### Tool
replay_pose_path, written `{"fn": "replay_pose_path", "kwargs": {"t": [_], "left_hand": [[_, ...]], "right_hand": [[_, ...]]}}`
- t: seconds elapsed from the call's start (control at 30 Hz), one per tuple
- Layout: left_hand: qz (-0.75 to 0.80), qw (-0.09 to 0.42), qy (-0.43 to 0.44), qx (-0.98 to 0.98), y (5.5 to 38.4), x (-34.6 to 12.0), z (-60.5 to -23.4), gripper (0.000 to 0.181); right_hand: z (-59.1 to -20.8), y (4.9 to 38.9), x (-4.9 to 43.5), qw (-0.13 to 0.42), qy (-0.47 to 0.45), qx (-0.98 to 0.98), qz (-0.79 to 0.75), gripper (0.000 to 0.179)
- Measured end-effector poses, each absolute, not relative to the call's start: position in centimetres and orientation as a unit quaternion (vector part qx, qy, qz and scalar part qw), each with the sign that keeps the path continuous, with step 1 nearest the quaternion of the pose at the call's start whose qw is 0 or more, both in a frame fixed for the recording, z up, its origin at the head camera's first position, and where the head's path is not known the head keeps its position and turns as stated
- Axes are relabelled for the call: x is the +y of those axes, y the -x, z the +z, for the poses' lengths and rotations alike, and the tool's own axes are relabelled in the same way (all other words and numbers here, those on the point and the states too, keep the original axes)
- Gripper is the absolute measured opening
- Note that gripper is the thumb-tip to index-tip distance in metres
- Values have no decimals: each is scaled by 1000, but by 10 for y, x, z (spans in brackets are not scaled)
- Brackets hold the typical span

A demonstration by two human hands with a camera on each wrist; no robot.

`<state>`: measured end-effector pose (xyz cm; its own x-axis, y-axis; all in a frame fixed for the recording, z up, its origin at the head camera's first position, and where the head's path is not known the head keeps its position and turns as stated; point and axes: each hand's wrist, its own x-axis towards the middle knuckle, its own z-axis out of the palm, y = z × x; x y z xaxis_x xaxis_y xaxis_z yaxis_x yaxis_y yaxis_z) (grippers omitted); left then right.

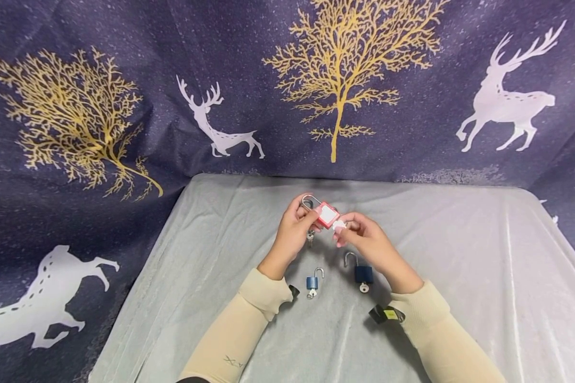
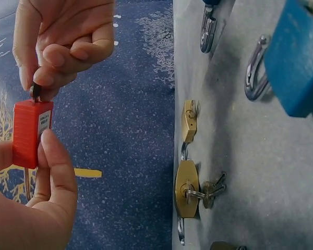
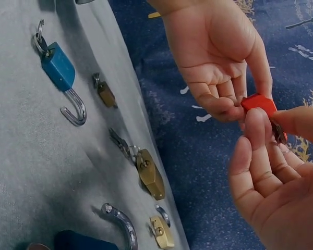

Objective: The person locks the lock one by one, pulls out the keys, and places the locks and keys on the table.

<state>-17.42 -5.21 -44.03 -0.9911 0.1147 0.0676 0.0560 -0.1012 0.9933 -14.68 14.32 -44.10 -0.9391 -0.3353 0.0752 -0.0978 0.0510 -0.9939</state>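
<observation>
Above the table, my left hand (image 1: 289, 236) holds a red padlock (image 1: 328, 214) by its body, thumb on the white label. Its shackle (image 1: 304, 199) points up and left; I cannot tell whether it is latched. My right hand (image 1: 366, 242) pinches a key (image 1: 338, 225) at the padlock's lower end. In the left wrist view the key (image 2: 35, 91) sits at the end of the red body (image 2: 26, 133). The right wrist view has the red padlock (image 3: 260, 103) between both hands, partly covered by fingers.
Nearer on the grey cloth (image 1: 211, 319) lie a small blue padlock (image 1: 312, 282) and a dark blue padlock (image 1: 363, 274), both with raised shackles and keys. Brass padlocks (image 2: 187, 190) (image 3: 150, 174) lie beyond, mostly hidden by the hands in the head view. A patterned curtain (image 1: 249, 48) hangs behind.
</observation>
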Motion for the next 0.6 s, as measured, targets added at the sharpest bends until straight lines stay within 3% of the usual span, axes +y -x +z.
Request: {"fn": "replay_pose_path", "kwargs": {"t": [0.6], "left_hand": [[736,16,-57,675,175,-53,-439,50]], "right_hand": [[-442,147,142,69,146,684,-711,31]]}}
